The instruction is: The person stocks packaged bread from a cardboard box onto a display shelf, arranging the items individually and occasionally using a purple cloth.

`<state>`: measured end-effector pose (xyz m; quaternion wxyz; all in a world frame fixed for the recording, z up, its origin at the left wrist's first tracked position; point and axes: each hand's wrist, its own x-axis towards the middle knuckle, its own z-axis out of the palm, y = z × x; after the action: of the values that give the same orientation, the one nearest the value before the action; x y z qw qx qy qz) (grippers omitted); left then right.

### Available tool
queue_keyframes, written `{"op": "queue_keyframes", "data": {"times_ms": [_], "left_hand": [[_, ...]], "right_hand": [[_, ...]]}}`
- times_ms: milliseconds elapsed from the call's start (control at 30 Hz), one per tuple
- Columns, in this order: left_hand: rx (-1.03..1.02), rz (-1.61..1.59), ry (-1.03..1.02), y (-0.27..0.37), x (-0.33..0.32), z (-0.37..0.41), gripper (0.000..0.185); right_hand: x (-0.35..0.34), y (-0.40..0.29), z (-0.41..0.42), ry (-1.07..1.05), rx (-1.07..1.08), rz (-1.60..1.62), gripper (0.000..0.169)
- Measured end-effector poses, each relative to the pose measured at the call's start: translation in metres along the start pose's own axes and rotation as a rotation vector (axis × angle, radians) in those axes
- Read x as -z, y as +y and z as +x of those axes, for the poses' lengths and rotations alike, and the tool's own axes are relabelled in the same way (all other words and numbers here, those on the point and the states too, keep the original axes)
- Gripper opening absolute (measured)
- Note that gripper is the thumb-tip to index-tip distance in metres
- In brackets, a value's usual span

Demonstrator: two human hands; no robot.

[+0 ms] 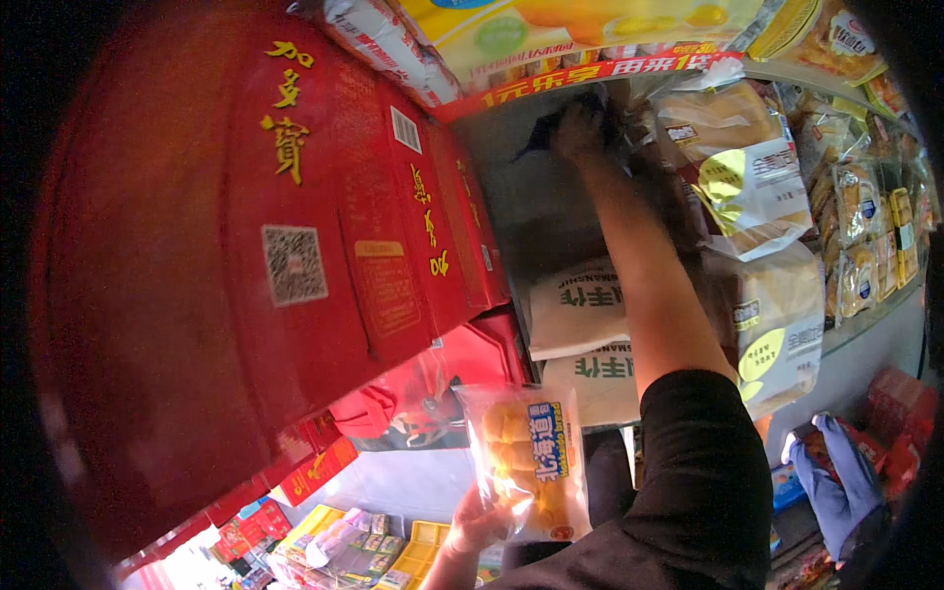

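My left hand (478, 522) grips the lower edge of a clear packet of bread rolls (527, 464), which bears printed writing. In the black sleeve (700, 457), my right arm stretches to the back of a dark shelf (546, 199). There my right hand (579, 133) is on a dark, crumpled cloth (549, 133); its fingers are dim and partly hidden. Two pale paper-like packages (579, 310) lie on the shelf to the left of my forearm. Right of the arm stand bagged sliced loaves (737, 162), one behind the other.
Large red printed cartons (295, 221) wall off the left side. A red and yellow promotional strip (605, 77) runs along the back. More bagged bread (859, 236) fills the right. Lower down are a blue cloth (837, 479) and yellow trays (417, 553).
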<state>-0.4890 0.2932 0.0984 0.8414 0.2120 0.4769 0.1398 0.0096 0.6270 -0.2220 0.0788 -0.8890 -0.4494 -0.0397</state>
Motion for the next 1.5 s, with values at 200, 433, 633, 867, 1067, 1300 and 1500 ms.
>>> {"op": "queue_keyframes", "data": {"times_ms": [200, 433, 633, 867, 1067, 1300, 1500], "left_hand": [[0.001, -0.028, 0.013, 0.004, 0.0, -0.003, 0.052], [0.093, -0.001, -0.052, 0.001, 0.015, -0.002, 0.052], [0.003, -0.056, -0.052, -0.003, 0.012, -0.004, 0.05], [-0.072, -0.045, 0.012, 0.005, -0.005, -0.003, 0.053], [-0.059, 0.007, -0.109, 0.014, -0.018, -0.001, 0.056], [-0.009, 0.043, -0.003, 0.012, -0.01, -0.007, 0.064], [0.049, 0.024, 0.018, 0.011, -0.009, -0.003, 0.065]], "right_hand": [[0.097, -0.06, 0.001, -0.481, 0.152, 0.065, 0.059], [0.057, -0.08, -0.005, -0.144, 0.288, 0.54, 0.046], [0.091, -0.07, -0.041, -0.4, 0.414, 0.393, 0.044], [0.185, -0.057, -0.156, -0.859, 0.467, 0.374, 0.051], [0.116, -0.033, -0.193, -0.799, 0.602, 0.326, 0.046], [0.095, -0.043, -0.188, -0.538, 0.31, 0.709, 0.038], [0.091, -0.06, -0.129, -0.358, 0.508, 0.285, 0.035]]}}
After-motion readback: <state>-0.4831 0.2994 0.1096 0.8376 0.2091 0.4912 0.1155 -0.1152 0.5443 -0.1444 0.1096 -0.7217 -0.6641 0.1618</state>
